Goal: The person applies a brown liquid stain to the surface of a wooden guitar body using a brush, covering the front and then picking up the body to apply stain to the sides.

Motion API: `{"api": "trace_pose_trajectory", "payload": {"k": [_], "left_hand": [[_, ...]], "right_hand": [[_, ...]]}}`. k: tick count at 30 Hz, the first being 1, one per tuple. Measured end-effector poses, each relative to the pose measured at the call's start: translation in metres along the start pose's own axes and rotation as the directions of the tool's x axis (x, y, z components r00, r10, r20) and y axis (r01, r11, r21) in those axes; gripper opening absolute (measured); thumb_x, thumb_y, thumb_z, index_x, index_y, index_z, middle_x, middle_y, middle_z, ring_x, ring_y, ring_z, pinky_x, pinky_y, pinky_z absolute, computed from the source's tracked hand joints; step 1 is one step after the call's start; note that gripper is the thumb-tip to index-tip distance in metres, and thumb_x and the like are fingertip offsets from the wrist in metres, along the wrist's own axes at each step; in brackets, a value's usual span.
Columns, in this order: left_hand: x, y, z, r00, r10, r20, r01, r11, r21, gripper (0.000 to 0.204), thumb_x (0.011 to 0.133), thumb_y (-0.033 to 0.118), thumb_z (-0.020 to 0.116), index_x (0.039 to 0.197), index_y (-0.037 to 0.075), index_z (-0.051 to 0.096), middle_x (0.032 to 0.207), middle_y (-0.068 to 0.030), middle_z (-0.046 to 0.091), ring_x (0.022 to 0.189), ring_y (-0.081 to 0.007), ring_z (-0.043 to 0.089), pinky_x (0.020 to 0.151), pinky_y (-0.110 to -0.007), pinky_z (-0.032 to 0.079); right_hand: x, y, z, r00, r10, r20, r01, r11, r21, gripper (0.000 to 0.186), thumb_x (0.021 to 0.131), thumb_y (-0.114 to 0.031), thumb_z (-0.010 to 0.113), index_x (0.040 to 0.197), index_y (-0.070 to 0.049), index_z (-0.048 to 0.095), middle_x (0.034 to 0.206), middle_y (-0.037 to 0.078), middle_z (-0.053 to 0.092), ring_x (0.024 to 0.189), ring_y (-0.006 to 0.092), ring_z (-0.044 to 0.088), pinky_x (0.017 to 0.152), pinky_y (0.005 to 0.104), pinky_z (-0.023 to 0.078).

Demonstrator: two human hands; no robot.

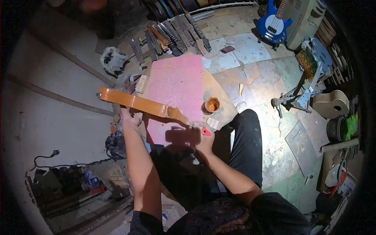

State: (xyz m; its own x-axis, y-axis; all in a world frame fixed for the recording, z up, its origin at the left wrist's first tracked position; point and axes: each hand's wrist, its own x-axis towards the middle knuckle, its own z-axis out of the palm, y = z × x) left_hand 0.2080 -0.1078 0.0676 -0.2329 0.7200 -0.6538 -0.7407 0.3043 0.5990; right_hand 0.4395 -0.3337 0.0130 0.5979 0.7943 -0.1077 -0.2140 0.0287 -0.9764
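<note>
You sit on the floor with a glossy orange guitar neck (pixel 137 103) held across your lap, level and clear of the ground, probably so its wet-looking coat touches nothing. Your left hand (pixel 129 119) comes up from beneath and closes around the middle of the neck, bearing its weight from the underside. Your right hand (pixel 203 135) is closed on the neck's narrow end near the headstock, and also pinches a small red tool (pixel 206 132), perhaps a brush handle; I cannot tell its kind. Under the neck lies a pink board (pixel 176 84), placed as if to catch drips. A small open tin of orange finish (pixel 212 105) stands just beside the board's right edge, near your right hand. Bare dark necks (pixel 172 35) lie in a row beyond the board, and a blue guitar (pixel 273 24) stands well apart.
</note>
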Motion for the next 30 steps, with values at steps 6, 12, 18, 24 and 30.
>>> {"api": "trace_pose_trajectory", "payload": {"k": [6, 12, 18, 24, 30], "left_hand": [[-0.008, 0.014, -0.012, 0.996, 0.001, -0.092, -0.001, 1.0, -0.002, 0.059, 0.086, 0.052, 0.073, 0.127, 0.011, 0.058, 0.125, -0.0091, 0.061, 0.112, -0.0313, 0.062, 0.092, -0.05, 0.058], [-0.021, -0.002, 0.013, 0.979, 0.011, -0.202, -0.009, 1.0, 0.014, 0.063, 0.083, 0.054, 0.075, 0.127, 0.014, 0.057, 0.127, -0.0091, 0.058, 0.109, -0.0281, 0.061, 0.087, -0.044, 0.057], [-0.007, 0.009, -0.012, 0.99, 0.043, -0.134, -0.042, 0.999, 0.017, 0.071, 0.082, 0.056, 0.075, 0.134, 0.015, 0.05, 0.134, -0.0093, 0.048, 0.115, -0.0271, 0.055, 0.089, -0.044, 0.055], [-0.016, -0.002, -0.002, 0.996, 0.004, -0.088, -0.005, 1.0, -0.009, 0.07, 0.083, 0.055, 0.074, 0.135, 0.016, 0.05, 0.135, -0.0123, 0.048, 0.117, -0.03, 0.055, 0.096, -0.049, 0.053], [-0.021, 0.005, -0.012, 0.99, 0.054, -0.129, -0.057, 0.998, -0.021, 0.062, 0.086, 0.055, 0.072, 0.129, 0.014, 0.056, 0.129, -0.0117, 0.056, 0.115, -0.0321, 0.058, 0.097, -0.05, 0.053]], "right_hand": [[-0.012, -0.033, 0.002, 0.998, -0.07, -0.011, 0.07, 0.991, 0.111, 0.012, 0.092, -0.006, 0.067, 0.102, 0.001, 0.067, 0.095, 0.006, 0.068, 0.089, 0.0129, 0.063, 0.081, 0.0283, 0.051], [-0.003, -0.031, 0.017, 0.996, -0.04, 0.082, 0.026, 0.985, 0.173, 0.021, 0.086, -0.008, 0.071, 0.104, -0.001, 0.065, 0.09, 0.002, 0.067, 0.082, 0.0098, 0.063, 0.075, 0.0267, 0.052], [-0.003, -0.027, 0.008, 1.0, -0.02, -0.019, 0.023, 0.981, 0.191, 0.018, 0.086, -0.005, 0.072, 0.102, 0.001, 0.067, 0.098, 0.009, 0.068, 0.09, 0.0159, 0.065, 0.08, 0.0298, 0.051], [-0.001, -0.065, 0.008, 0.956, -0.226, 0.186, 0.228, 0.974, 0.014, 0.017, 0.09, -0.005, 0.069, 0.106, -0.001, 0.069, 0.099, 0.01, 0.068, 0.092, 0.0167, 0.064, 0.083, 0.0302, 0.05], [-0.004, -0.06, 0.007, 0.999, -0.034, 0.006, 0.031, 0.972, 0.234, 0.011, 0.091, -0.008, 0.071, 0.098, 0.0, 0.068, 0.089, 0.004, 0.066, 0.084, 0.011, 0.062, 0.076, 0.0262, 0.049]]}}
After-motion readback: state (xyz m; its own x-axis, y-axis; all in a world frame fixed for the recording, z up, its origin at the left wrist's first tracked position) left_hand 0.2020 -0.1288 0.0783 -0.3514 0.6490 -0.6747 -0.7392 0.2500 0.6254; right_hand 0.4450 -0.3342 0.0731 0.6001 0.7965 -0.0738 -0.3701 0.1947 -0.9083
